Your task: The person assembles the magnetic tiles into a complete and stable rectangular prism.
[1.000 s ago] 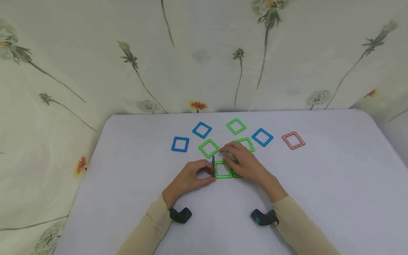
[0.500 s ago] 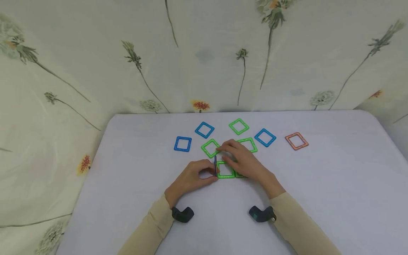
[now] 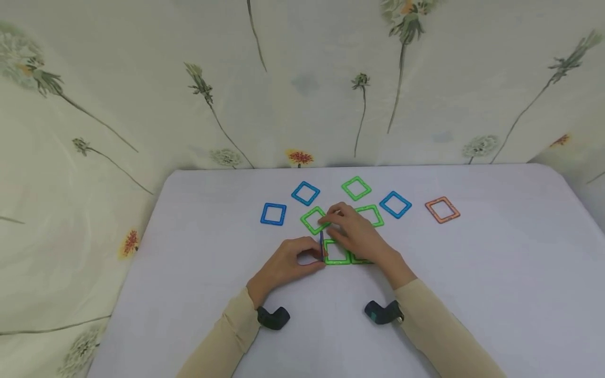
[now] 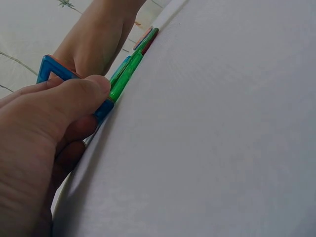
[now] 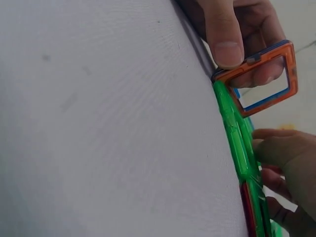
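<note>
My left hand (image 3: 288,262) pinches a square magnetic tile frame (image 3: 322,245) standing upright on its edge. It shows a blue face (image 4: 45,66) in the left wrist view and an orange face (image 5: 292,74) in the right wrist view. Its lower edge sits against the left side of a flat green tile frame (image 3: 337,262). A second green tile frame (image 3: 361,261) adjoins that one on the right, partly under my right hand (image 3: 361,233). The right fingertips overlap the near-right corner of a diagonal green tile frame (image 3: 308,226) just behind.
Farther back lie blue tile frames (image 3: 273,223) (image 3: 305,202), another blue tile frame (image 3: 396,215), green tile frames (image 3: 356,198) (image 3: 378,214) and an orange tile frame (image 3: 442,220). They rest on a white-covered table (image 3: 496,273) against a flowered cloth backdrop (image 3: 302,105).
My right hand has moved slightly left, its fingertips now over the diagonal green tile frame's corner. The left hand keeps hold of the upright tile frame. The head view has shifted a little.
</note>
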{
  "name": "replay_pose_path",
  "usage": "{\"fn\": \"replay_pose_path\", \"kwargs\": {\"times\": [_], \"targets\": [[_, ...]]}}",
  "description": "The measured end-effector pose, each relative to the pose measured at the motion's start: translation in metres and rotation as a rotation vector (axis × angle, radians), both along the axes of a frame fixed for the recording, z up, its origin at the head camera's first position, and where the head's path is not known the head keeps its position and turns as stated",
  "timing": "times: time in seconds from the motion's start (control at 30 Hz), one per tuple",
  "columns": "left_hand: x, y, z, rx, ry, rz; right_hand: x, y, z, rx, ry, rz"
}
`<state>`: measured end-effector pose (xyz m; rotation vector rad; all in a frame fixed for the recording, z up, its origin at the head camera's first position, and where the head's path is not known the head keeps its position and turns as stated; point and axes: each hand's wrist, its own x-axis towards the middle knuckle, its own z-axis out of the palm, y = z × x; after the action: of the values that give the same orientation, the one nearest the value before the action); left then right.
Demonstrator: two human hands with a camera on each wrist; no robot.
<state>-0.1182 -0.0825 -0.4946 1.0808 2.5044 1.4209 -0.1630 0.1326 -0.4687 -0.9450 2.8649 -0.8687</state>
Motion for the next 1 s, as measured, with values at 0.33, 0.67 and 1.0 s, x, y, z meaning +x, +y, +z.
{"fn": "replay_pose_path", "kwargs": {"times": [0.33, 0.67, 1.0], "targets": [[0.0007, 0.0013, 0.0002, -0.002, 0.002, 0.003, -0.0008, -0.0024, 0.0005, 0.023, -0.004, -0.047], [0.0013, 0.0008, -0.0003, -0.02, 0.005, 0.016, -0.0013, -0.003, 0.0004, 0.003, -0.018, -0.062], [0.0016, 0.0002, 0.0005, -0.013, -0.012, 0.018, -0.001, -0.0028, -0.0006, -0.016, 0.012, -0.038]]}}
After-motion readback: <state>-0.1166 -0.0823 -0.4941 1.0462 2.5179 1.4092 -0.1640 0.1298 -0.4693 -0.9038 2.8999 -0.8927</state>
